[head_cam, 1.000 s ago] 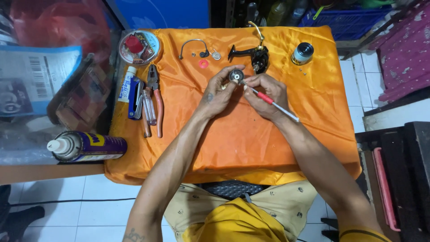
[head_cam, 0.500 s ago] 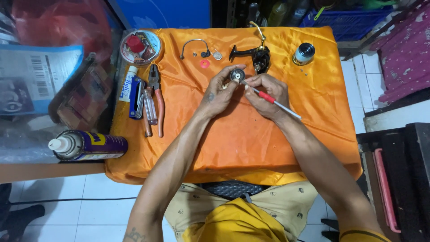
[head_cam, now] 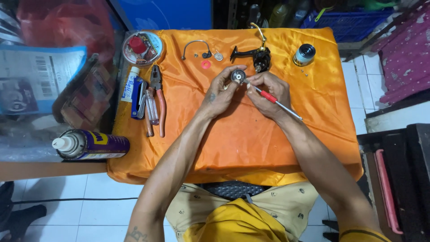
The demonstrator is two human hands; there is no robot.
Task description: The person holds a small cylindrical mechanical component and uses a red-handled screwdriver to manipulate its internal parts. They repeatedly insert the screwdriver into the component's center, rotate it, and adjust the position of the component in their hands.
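My left hand (head_cam: 222, 93) pinches a small round dark metal reel part (head_cam: 238, 75) above the orange cloth (head_cam: 233, 139). My right hand (head_cam: 268, 92) holds a thin tool with a red grip and a white shaft (head_cam: 274, 99), its tip against that round part. Just beyond the hands lies a black fishing reel body with a gold handle (head_cam: 258, 54). A silver and dark spool (head_cam: 304, 54) stands to its right.
A wire bail arm (head_cam: 195, 47), a washer (head_cam: 218, 56) and a pink ring (head_cam: 206, 64) lie at the back. Pliers (head_cam: 158, 96), small tools and a grease tube (head_cam: 130, 84) lie left. A spray can (head_cam: 92, 144) rests at the left edge; a round line spool (head_cam: 142, 47) sits at back left.
Both hands stay together on the round part with only tiny shifts; nothing else on the cloth has moved.
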